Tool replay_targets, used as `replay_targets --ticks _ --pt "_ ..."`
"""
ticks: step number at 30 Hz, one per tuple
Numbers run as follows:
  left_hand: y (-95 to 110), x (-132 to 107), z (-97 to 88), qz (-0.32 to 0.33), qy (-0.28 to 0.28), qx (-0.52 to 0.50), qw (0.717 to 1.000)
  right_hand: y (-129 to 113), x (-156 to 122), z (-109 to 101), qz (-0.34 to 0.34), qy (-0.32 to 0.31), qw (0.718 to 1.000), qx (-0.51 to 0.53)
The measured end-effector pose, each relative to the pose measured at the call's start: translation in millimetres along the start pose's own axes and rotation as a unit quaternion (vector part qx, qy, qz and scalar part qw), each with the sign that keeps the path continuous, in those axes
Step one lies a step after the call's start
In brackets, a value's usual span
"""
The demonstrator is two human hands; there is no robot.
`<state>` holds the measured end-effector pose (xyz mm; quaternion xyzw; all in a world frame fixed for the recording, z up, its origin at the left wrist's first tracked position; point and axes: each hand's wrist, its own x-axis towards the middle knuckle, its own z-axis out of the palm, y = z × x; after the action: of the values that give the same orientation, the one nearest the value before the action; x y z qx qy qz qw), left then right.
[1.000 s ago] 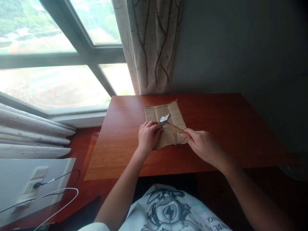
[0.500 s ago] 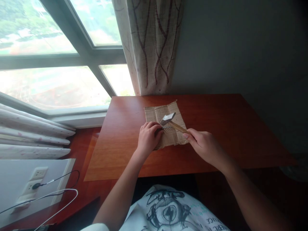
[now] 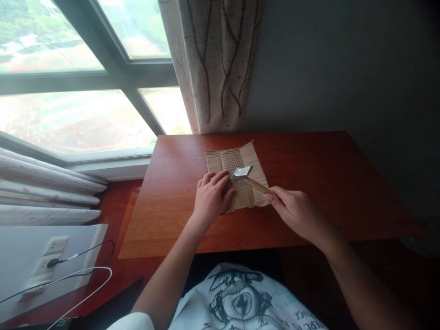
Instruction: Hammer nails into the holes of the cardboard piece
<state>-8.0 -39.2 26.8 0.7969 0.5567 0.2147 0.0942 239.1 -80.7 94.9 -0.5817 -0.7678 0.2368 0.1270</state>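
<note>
A sheet of corrugated cardboard point(image 3: 259, 172) with rows of small holes lies on the wooden table. My right hand point(image 3: 292, 206) is closed round the wooden handle of a hammer point(image 3: 242, 173). Its metal head sits low over the middle of the sheet, close to my left fingertips; whether it touches the cardboard I cannot tell. Small shiny metal bits, perhaps nails, stand in a row by the hammer head. My left hand point(image 3: 211, 195) rests on the left part of the sheet, fingers spread and thumb apart. Its fingertips are partly hidden beside the hammer head.
The brown wooden table point(image 3: 326, 183) reaches far to the right. A patterned curtain point(image 3: 220, 64) hangs behind its far edge, with a window point(image 3: 85, 82) at the left. Wall sockets point(image 3: 51, 256) with a plugged-in cable are low on the left.
The hammer head has dropped slightly toward the cardboard and turned a little. My left thumb and fingers, closer together before, have moved apart. The view has shifted slightly.
</note>
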Motion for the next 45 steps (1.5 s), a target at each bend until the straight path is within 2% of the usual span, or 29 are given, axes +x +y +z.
replay_targets --ticks 8,14,22,32,37,45 --pt "-2.2 -0.4 1.9 -0.011 0.013 -0.023 1.000 -2.1 4.8 2.0 0.003 -0.021 1.000 -0.021" --pt "-4.3 -0.4 3.6 -0.008 0.018 -0.039 0.999 -2.1 6.1 0.7 0.002 -0.010 1.000 -0.015" --pt "-4.6 0.0 3.9 -0.009 0.016 -0.044 0.999 2.7 11.2 12.0 -0.002 -0.020 0.999 -0.037" --pt "-5.3 0.7 3.6 -0.010 0.018 -0.057 0.998 0.2 8.4 12.6 0.000 -0.013 0.998 -0.068" --pt "-4.9 1.6 2.4 -0.011 0.015 -0.061 0.998 -5.0 5.3 9.3 -0.007 -0.011 0.999 -0.052" --pt "-4.2 1.8 1.2 -0.016 0.010 -0.065 0.998 -4.6 11.2 12.1 -0.003 -0.020 0.997 -0.078"
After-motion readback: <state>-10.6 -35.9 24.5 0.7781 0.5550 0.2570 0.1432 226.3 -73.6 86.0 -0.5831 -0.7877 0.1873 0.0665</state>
